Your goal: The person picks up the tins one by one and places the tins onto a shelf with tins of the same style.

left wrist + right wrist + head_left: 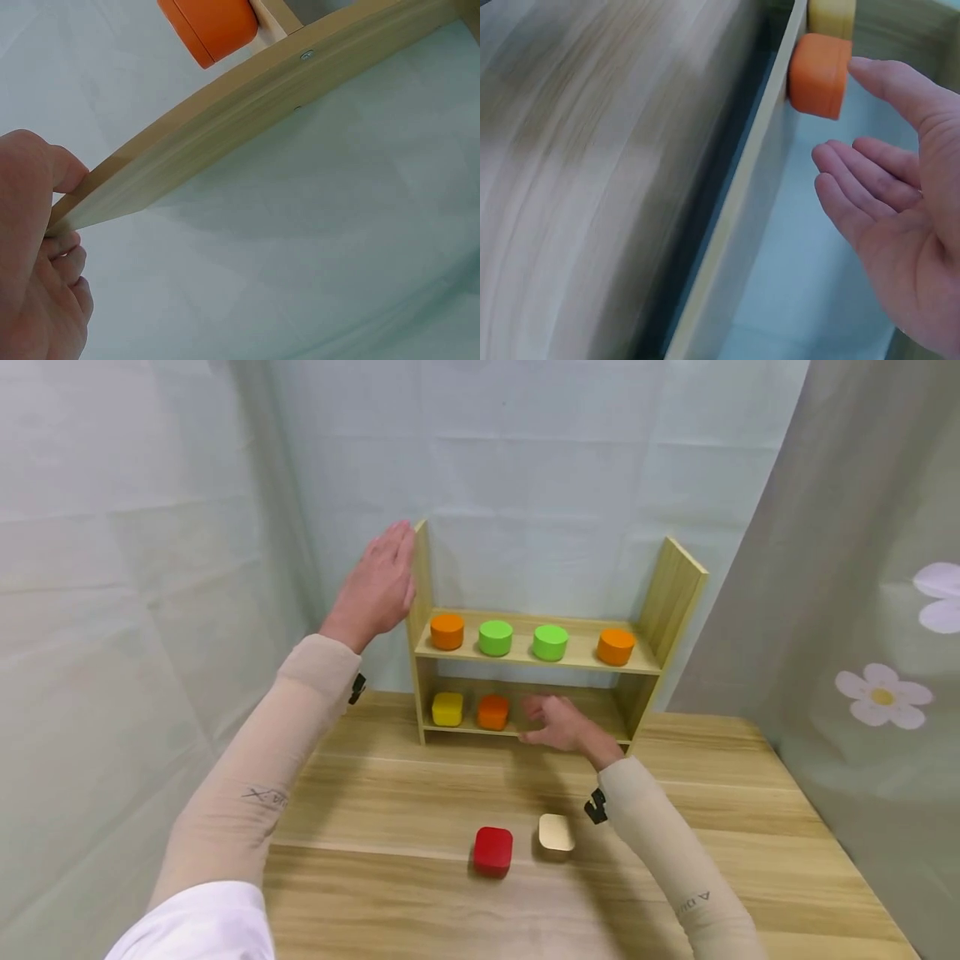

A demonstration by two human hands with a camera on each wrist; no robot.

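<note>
Fingers (870, 176) of the right hand (558, 724) lie loosely open on the lower shelf, empty, just beside the rounded-square orange block (492, 712) and its yellow neighbour (447, 708). The left hand (375, 587) grips the top of the wooden rack's side panel (247, 127). Four smooth round blocks fill the upper shelf. A red block (492, 850) and a beige one (556, 832) wait on the wood-grain table (390, 902), seemingly not yet shelved.

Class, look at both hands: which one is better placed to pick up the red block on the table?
Probably the right hand: it is empty and open at the lower shelf, nearer the red block. The left hand holds the shelf's side panel.
</note>
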